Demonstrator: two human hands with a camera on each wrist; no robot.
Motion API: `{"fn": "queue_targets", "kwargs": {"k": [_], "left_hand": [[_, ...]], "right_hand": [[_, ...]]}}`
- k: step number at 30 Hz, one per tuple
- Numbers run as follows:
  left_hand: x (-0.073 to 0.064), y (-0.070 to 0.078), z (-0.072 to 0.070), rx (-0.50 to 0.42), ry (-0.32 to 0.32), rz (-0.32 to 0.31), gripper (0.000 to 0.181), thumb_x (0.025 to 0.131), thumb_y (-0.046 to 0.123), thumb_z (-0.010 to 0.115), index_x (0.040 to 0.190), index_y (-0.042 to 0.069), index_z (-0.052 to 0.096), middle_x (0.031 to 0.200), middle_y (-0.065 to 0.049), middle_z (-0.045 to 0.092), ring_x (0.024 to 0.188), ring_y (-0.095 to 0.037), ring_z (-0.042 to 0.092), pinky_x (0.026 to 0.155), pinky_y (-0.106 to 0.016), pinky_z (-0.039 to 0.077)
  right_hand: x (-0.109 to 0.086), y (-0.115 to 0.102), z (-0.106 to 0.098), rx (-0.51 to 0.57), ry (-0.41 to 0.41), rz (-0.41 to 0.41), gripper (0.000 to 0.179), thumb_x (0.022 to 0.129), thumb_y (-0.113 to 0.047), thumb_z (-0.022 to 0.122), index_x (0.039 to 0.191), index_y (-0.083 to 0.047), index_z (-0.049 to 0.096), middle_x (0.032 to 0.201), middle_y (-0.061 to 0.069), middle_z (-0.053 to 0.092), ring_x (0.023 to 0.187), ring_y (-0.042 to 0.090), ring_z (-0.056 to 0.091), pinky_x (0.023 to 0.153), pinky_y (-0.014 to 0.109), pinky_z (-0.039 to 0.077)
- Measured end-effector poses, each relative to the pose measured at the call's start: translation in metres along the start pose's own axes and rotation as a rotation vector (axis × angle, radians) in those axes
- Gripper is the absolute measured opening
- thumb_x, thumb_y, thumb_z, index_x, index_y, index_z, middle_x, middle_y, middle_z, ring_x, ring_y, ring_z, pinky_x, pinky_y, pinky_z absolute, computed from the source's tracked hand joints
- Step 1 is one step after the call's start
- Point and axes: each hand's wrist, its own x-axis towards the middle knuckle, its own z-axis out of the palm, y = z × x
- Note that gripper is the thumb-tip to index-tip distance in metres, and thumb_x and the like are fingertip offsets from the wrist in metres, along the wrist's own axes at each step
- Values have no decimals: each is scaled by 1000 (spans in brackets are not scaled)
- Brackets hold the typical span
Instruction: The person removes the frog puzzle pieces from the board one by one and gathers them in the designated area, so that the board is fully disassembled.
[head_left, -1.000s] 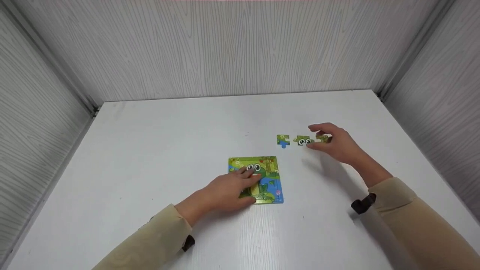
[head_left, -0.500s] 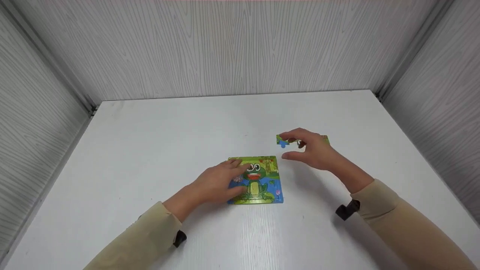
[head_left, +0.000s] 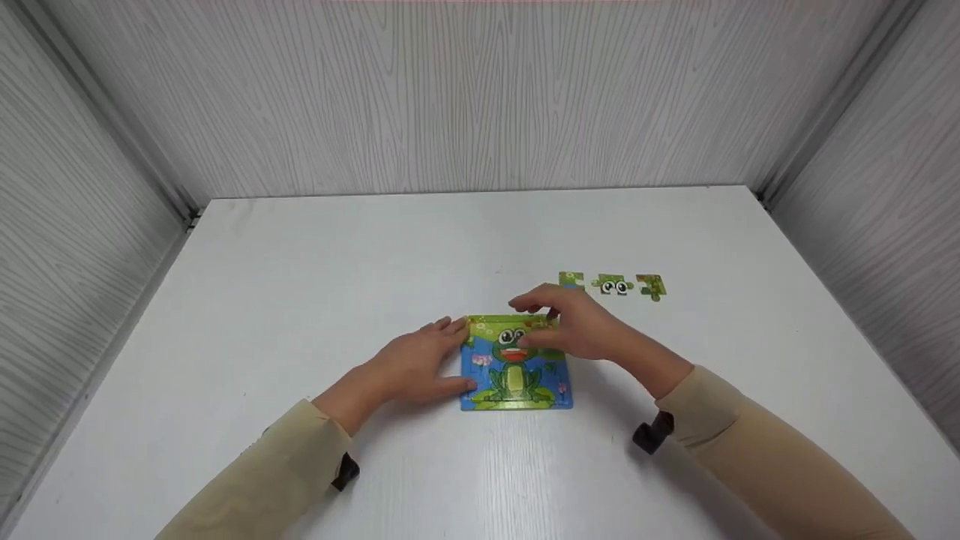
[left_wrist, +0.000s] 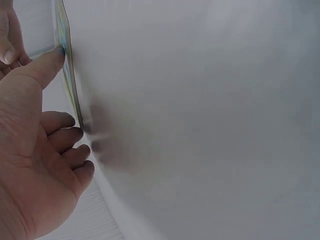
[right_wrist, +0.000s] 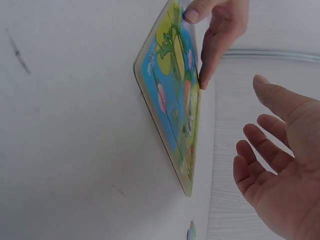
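A square frog jigsaw board (head_left: 487, 406) lies flat on the white table, its tray edge showing blue and green. My left hand (head_left: 416, 365) rests along the board's left side, thumb and fingertips touching its edge; the left wrist view shows the thumb on the board rim (left_wrist: 73, 90). Above the board's upper right part hovers my right hand (head_left: 576, 327), fingers loosely bent and thumb apart. Nothing shows between those fingers in the right wrist view, where the hand (right_wrist: 282, 155) is apart from the board (right_wrist: 167, 107). It hides the board's upper right corner.
Behind the board to the right, three loose puzzle pieces lie in a row: a green and blue one (head_left: 571, 277) partly covered by my right hand, one with frog eyes (head_left: 615, 285), and a green one (head_left: 652, 285). Grey wood-grain walls (head_left: 480, 97) enclose the table.
My right hand has moved left and nearer from the loose pieces to above the board. My left hand has slid left from the frog picture to the board's edge.
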Motion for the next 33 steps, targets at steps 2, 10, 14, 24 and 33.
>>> {"fn": "queue_targets", "kwargs": {"k": [2,10,14,24,33], "left_hand": [[1,-2,1,20,-4,8,92,97,64,65,167,11,35,173,-5,30,160,-31,24,124,-51,31],[5,-1,1,77,-22,25,92,99,66,60,166,9,35,173,-5,30,160,-29,25,124,-49,32],[6,2,-1,92,-39,25,92,99,67,59,166,8,34,173,-6,29,160,-28,24,124,-49,32],[6,5,-3,117,-51,3,93,98,67,59,167,10,34,173,-6,29,160,-29,25,123,-51,34],[3,1,-1,85,-46,13,90,99,64,60,165,7,37,172,-9,31,160,-32,25,123,-52,33]], "right_hand": [[4,1,7,9,-24,17,56,94,-27,85,143,-7,66,137,10,68,126,31,61,104,52,51],[16,10,29,-30,-102,84,54,94,-28,84,143,-13,67,131,-1,67,118,18,61,106,41,51],[17,17,32,-18,-134,73,50,93,-27,85,140,-15,70,130,-2,63,119,18,59,109,40,49],[17,26,37,51,-143,16,39,93,-26,86,129,-20,75,133,-2,59,120,20,56,106,41,48],[20,27,42,69,-142,15,32,92,-28,87,122,-21,77,131,-4,60,119,19,55,105,40,47]]}}
